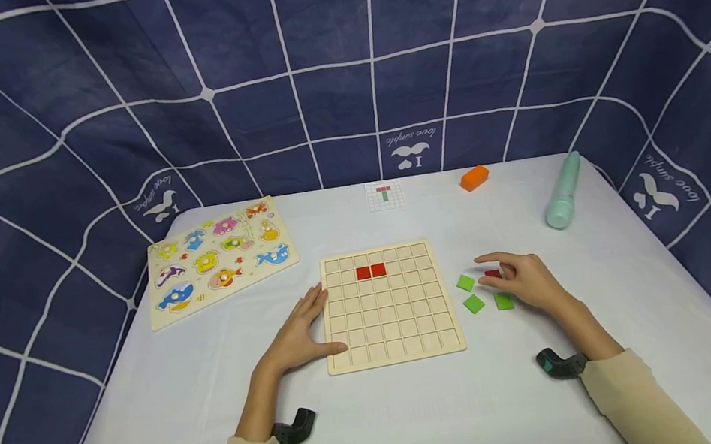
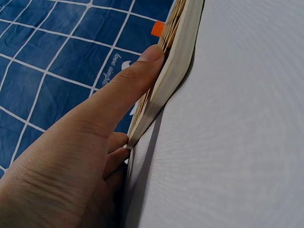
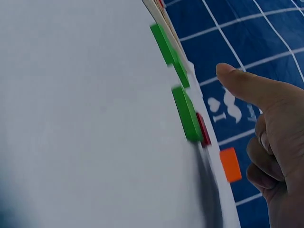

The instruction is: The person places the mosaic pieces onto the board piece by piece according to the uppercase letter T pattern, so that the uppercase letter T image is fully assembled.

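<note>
A square wooden grid board lies on the white table, with two red square tiles side by side in a row near its far edge. My left hand rests against the board's left side, fingers along the edge and thumb on the near-left corner area. To the right of the board, my right hand hovers over a loose red tile, thumb and forefinger apart, with nothing between them. Around that tile lie three green tiles; the right wrist view shows the nearest green tile in front of the red one.
A small card with a red-and-green T pattern lies beyond the board. An orange block and a mint-green, club-shaped object are at the back right. A sea-animal peg puzzle lies at the left. Blue gridded cloth hangs behind.
</note>
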Demonstrator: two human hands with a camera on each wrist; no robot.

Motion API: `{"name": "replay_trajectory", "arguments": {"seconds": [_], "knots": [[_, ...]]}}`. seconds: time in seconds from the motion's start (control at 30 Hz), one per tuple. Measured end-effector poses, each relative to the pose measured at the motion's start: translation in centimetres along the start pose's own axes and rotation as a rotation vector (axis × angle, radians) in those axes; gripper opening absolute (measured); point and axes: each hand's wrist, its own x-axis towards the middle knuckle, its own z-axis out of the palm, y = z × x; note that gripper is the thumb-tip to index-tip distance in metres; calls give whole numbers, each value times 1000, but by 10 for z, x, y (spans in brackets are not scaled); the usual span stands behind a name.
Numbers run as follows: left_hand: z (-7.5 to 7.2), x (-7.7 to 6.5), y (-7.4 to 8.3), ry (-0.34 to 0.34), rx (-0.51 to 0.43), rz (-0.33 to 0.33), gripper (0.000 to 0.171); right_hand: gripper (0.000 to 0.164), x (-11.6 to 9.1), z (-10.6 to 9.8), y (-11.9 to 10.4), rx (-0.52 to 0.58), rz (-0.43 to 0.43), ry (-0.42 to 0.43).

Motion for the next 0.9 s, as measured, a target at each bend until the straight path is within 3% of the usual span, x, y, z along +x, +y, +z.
{"name": "replay_trajectory", "arguments": {"seconds": [0.37, 0.67, 0.9], "knots": [[1, 0, -3, 3, 8, 4, 113, 35, -11, -11, 15, -36, 37, 17], [2, 1, -4, 6, 2, 14, 112, 40, -16, -8, 21, -54, 112, -76], [1, 1, -3, -2, 8, 11, 112, 41, -16, -6, 25, -62, 126, -103]]}}
